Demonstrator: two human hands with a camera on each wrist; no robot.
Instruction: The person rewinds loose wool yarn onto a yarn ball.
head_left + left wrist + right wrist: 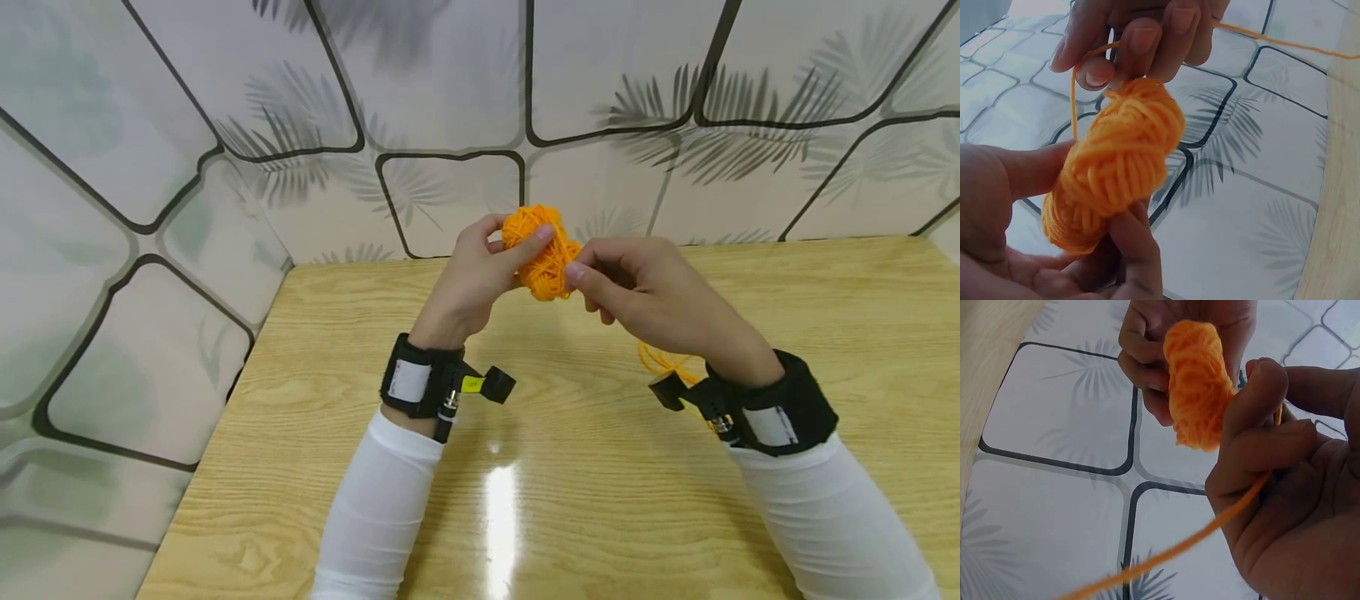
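An orange ball of yarn (546, 265), wound into an oblong bundle, is held up above the far part of the table. My left hand (480, 271) grips it between thumb and fingers. Close on its right, my right hand (648, 292) pinches the yarn strand (1074, 103) that leads off the ball. In the right wrist view the strand (1200, 534) runs between the right fingers and trails away to the lower left. Loose yarn (660, 360) lies on the table below the right hand, partly hidden by the wrist.
A wood-grain table (570, 467) spreads under both arms. Behind it and to the left stand panels (450, 200) with a dark-line and leaf pattern. Black straps with small cameras (495, 385) sit on both wrists.
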